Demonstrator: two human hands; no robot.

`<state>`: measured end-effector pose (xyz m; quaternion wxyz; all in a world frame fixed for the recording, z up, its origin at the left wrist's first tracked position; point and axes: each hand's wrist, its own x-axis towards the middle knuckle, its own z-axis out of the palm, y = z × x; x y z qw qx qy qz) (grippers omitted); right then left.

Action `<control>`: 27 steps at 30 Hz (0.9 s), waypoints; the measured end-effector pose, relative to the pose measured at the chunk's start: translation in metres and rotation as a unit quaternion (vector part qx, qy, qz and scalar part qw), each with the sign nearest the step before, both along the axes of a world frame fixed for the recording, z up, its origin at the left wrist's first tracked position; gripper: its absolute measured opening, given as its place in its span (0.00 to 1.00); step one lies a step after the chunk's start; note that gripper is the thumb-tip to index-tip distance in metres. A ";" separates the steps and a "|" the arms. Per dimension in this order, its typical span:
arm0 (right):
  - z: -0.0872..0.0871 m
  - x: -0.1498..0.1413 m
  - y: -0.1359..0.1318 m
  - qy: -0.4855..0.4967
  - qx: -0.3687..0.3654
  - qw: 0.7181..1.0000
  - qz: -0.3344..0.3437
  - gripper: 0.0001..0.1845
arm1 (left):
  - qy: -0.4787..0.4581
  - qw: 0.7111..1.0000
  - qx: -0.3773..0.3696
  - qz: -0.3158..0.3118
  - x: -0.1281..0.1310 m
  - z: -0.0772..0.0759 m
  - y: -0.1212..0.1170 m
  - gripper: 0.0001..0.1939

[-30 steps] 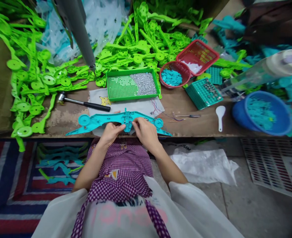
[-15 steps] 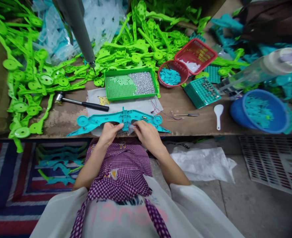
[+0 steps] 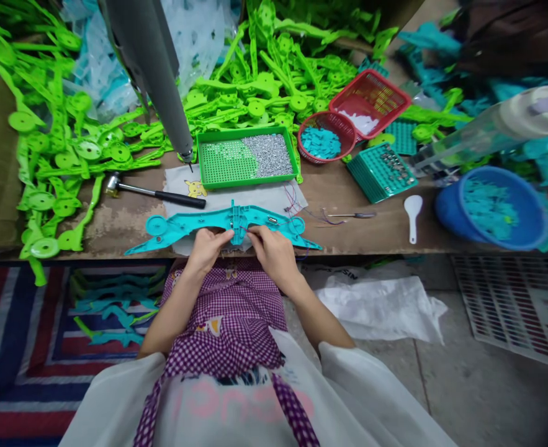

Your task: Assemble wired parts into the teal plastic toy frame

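A bow-shaped turquoise plastic part (image 3: 190, 222) lies across the table's front edge, its ribbed inner side up. My left hand (image 3: 207, 248) is closed on the part's lower middle edge, thumb pressed against the central block. Just right of that block, my right hand (image 3: 274, 254) pinches a thin wire (image 3: 246, 230), its fingertips close to the part; the wire's end is hidden. A small metal piece (image 3: 272, 220) sits in the part's right arm. Under the part is a white cloth (image 3: 236, 194). Thin red and blue wires (image 3: 293, 202) lie behind the right arm.
A grey powered screwdriver (image 3: 162, 81) hangs at upper left. Behind the part stands a green tray (image 3: 203, 183) of screws. A hammer (image 3: 157, 194) lies left; a thin screwdriver (image 3: 362, 215), white spoon (image 3: 413, 217) and blue bowl (image 3: 450, 214) are right. Green plastic parts (image 3: 264, 87) are heaped behind.
The hanging screwdriver has swung right and lower, towards the tray. My right fingers have shifted slightly at the part's centre, and less wire shows there. My left hand keeps its hold.
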<state>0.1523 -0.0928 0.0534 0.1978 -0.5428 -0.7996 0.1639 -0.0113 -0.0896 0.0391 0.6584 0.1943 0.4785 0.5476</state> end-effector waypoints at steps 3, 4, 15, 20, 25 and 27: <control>-0.001 -0.006 0.006 0.002 0.017 1.000 -0.014 0.17 | 0.001 1.000 -0.012 -0.006 -0.001 0.000 0.000 0.21; -0.001 -0.008 0.007 0.005 0.020 1.000 -0.022 0.18 | 0.003 1.000 -0.014 -0.005 -0.002 0.000 -0.001 0.23; -0.001 -0.012 0.009 -0.017 -0.038 0.998 -0.046 0.17 | 0.028 0.999 0.001 -0.039 -0.006 -0.002 -0.001 0.19; 0.009 -0.023 0.020 -0.088 -0.053 0.994 -0.042 0.19 | 0.066 0.989 0.028 -0.128 -0.016 -0.002 0.001 0.21; 0.007 -0.025 0.024 -0.145 -0.096 0.983 -0.053 0.19 | 0.325 0.894 0.058 -0.303 -0.046 0.013 0.000 0.18; 0.005 -0.028 0.025 -0.159 -0.103 0.980 -0.056 0.20 | 0.472 0.820 0.133 -0.297 -0.052 0.025 0.004 0.15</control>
